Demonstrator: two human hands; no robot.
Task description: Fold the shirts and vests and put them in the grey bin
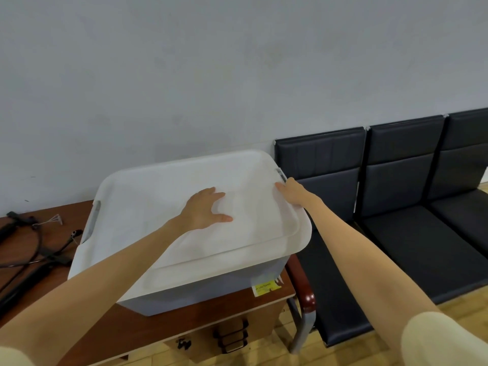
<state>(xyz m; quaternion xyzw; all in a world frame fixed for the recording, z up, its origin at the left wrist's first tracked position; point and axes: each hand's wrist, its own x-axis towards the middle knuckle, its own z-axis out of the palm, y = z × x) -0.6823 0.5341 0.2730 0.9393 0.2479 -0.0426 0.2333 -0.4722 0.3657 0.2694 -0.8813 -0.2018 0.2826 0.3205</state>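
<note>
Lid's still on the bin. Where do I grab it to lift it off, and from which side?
Grip the lid by its overhanging right edge, from the right, where the right hand already curls over it. The rim juts past the grey bin, leaving room for fingers underneath.

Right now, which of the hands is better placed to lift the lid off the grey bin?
Probably the right hand: it grips the lid at its right edge, near the latch. The left hand lies flat on the lid's middle, with no edge to hold.
</note>
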